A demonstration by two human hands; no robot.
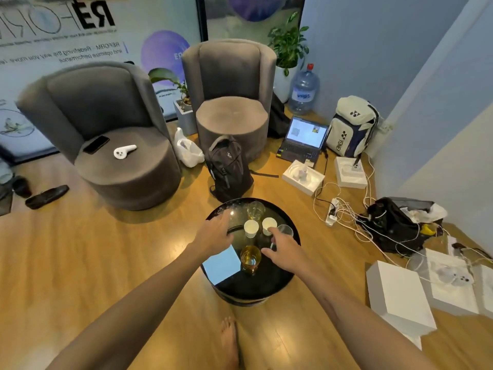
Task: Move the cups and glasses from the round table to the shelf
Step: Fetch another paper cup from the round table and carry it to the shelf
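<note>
Both arms reach over the round table (277, 284), a small black one with a shiny top. The left hand (214, 233) is spread flat above the far left part of the top, fingers apart, holding nothing; it seems placed there for balance or to be ready for a second cup. The right hand (284, 252) is open too, thumb and fingers apart, and its fingertips come to the near rim of the right paper cup (269, 225); I judge it is about to take this cup, but it is not closed on it yet.

All five drinking things are on the table. Two white paper cups stand side by side in the middle, the left paper cup (251, 228) just beside the other; what is inside I cannot tell. A clear glass (255, 210) behind them looks empty. A small clear cup (286, 231) stands at the right, partly behind the fingers. Nearest to the person, an amber glass (250, 259) seems to hold yellowish liquid, so it should be carried upright. The shelf is not in view
</note>
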